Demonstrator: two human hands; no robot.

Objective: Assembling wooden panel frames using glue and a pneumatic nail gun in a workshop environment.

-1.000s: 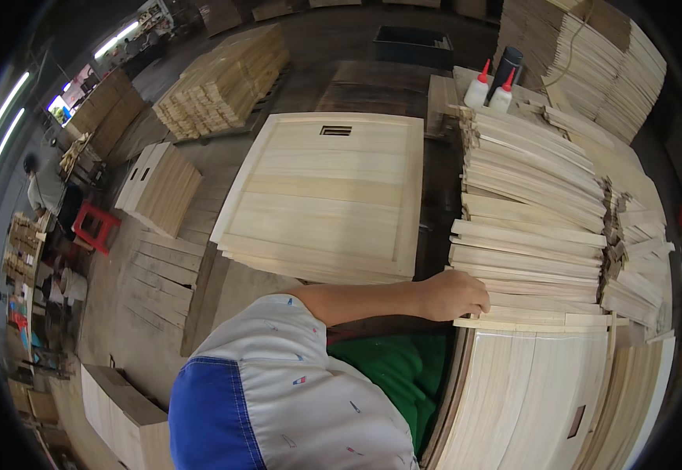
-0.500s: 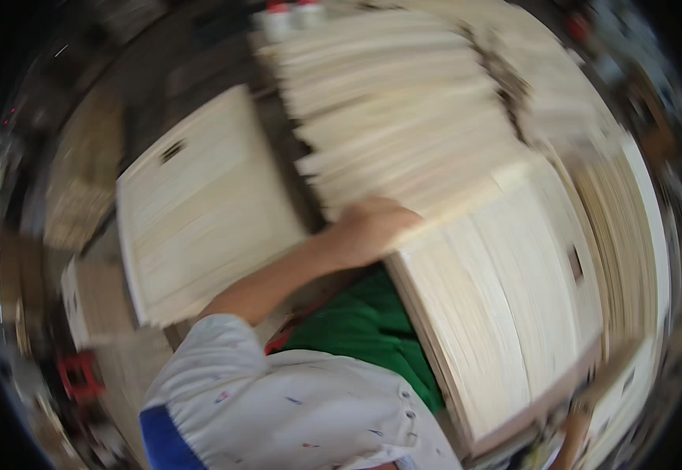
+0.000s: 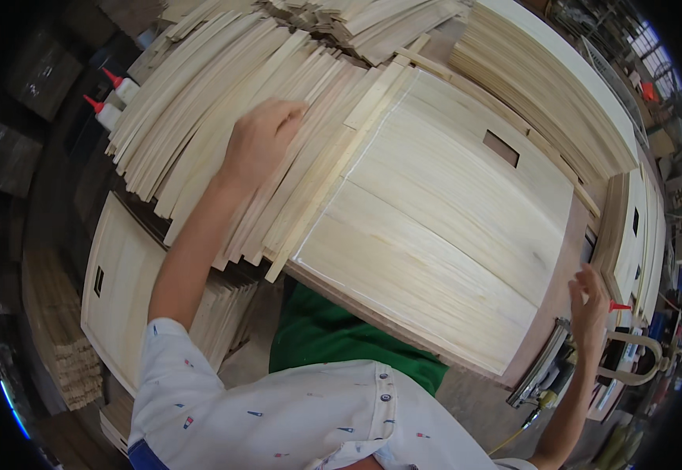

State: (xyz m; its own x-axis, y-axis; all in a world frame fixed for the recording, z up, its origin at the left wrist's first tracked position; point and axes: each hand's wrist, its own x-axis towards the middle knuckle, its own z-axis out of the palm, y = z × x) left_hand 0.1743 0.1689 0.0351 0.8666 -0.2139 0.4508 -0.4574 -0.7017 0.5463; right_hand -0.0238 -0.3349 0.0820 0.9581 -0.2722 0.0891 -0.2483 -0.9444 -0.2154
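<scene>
My left hand (image 3: 266, 142) is over a pile of thin wooden strips (image 3: 208, 102), fingers loosely bent and apart, with nothing visible in it. My right hand (image 3: 588, 301) is beside the right edge of a pale wooden panel (image 3: 443, 211), fingers bent and apart, holding nothing. The panel lies flat before me, with a rectangular slot near its far right side. A thin white line runs along its edges. Along its left edge lies a wooden strip (image 3: 333, 188); another strip (image 3: 544, 139) lies along the far right side.
Two white bottles (image 3: 117, 100) with red nozzles stand left of the strips. A slotted panel (image 3: 121, 266) tops a stack at lower left. Stacked boards (image 3: 544, 86) stand beyond the panel. A nail-gun-like tool (image 3: 543, 364) and a red-tipped nozzle (image 3: 620, 306) are near my right hand.
My left hand has left the panel's edge strip and now hovers over the strip pile. My right hand has come up beside the panel. The view has turned, and the strip at the panel's left shows clearly.
</scene>
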